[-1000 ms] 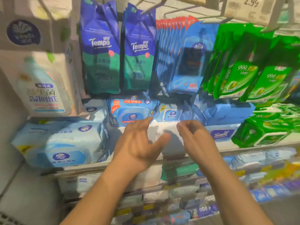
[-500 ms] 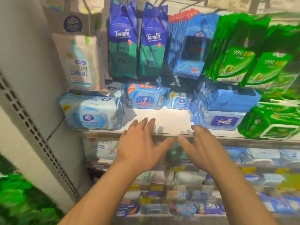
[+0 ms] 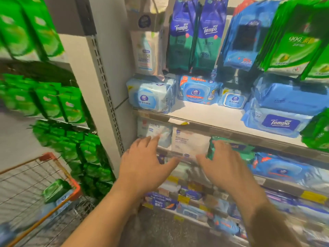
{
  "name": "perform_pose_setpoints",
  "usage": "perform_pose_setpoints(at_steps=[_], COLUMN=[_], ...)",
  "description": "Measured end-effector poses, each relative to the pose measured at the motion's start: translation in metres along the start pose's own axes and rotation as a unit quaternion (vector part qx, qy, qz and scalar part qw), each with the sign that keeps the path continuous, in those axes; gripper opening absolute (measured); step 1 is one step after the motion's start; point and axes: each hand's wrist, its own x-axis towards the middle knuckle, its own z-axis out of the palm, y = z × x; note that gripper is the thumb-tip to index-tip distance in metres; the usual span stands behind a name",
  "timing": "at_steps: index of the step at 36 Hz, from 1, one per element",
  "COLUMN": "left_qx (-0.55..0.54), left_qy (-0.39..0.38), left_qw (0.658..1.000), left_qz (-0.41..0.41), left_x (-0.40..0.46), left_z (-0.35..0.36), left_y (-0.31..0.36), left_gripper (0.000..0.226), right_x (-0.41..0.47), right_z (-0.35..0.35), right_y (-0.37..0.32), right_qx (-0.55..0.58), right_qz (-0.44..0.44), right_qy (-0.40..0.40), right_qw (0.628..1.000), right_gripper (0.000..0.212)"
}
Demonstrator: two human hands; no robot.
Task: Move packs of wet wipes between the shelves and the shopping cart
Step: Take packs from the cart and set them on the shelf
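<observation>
My left hand [image 3: 142, 166] and my right hand [image 3: 224, 168] hang side by side in front of the shelves, both empty with fingers spread. They are level with the second shelf, just before a white wipes pack [image 3: 189, 142] and a green pack [image 3: 231, 146]. Above, the white shelf [image 3: 204, 116] carries a light blue pack [image 3: 151, 96], a bright blue pack [image 3: 197, 90], a small blue pack [image 3: 233, 100] and a Tempo pack [image 3: 277, 122]. The orange wire shopping cart [image 3: 53, 177] stands at lower left with a green wipes pack [image 3: 57, 190] inside.
Tempo bags [image 3: 194, 36], blue sachets [image 3: 245, 38] and green 999 packs [image 3: 299, 43] hang above the shelf. A grey slotted upright [image 3: 106, 90] divides this bay from green packs [image 3: 53, 107] on the left. Lower shelves hold more packs with yellow price tags.
The view has swung left and down, bringing the cart into sight. Both hands have dropped from the white shelf's edge to the shelf below, still empty.
</observation>
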Motion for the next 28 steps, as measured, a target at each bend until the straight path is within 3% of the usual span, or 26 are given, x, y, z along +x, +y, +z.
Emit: perform_pose_setpoints(at_steps=[4,13,23,28], left_qx=[0.012,-0.008,-0.057,-0.084], left_qy=[0.006,0.022,0.034,0.031], left_qw=[0.999,0.989,0.959,0.94], left_qz=[-0.051,-0.144,-0.274,-0.329], left_x=[-0.021,-0.074,-0.172,-0.223], left_z=[-0.012,-0.045,-0.09,-0.108], left_y=[-0.026,-0.112,-0.27,-0.344], left_gripper=[0.092,0.093,0.096,0.093], right_x=[-0.012,-0.043,-0.108,-0.142], right_z=[0.006,0.052,0.129,0.168], right_y=[-0.029,-0.122,-0.267,-0.334], right_qx=[-0.018,-0.029,-0.086,-0.112], right_qz=[-0.037,-0.095,-0.217,-0.269], right_qy=[-0.04,-0.069,-0.134,-0.15], right_qw=[0.998,0.993,0.963,0.945], right_gripper=[0.059,0.063,0.063,0.075])
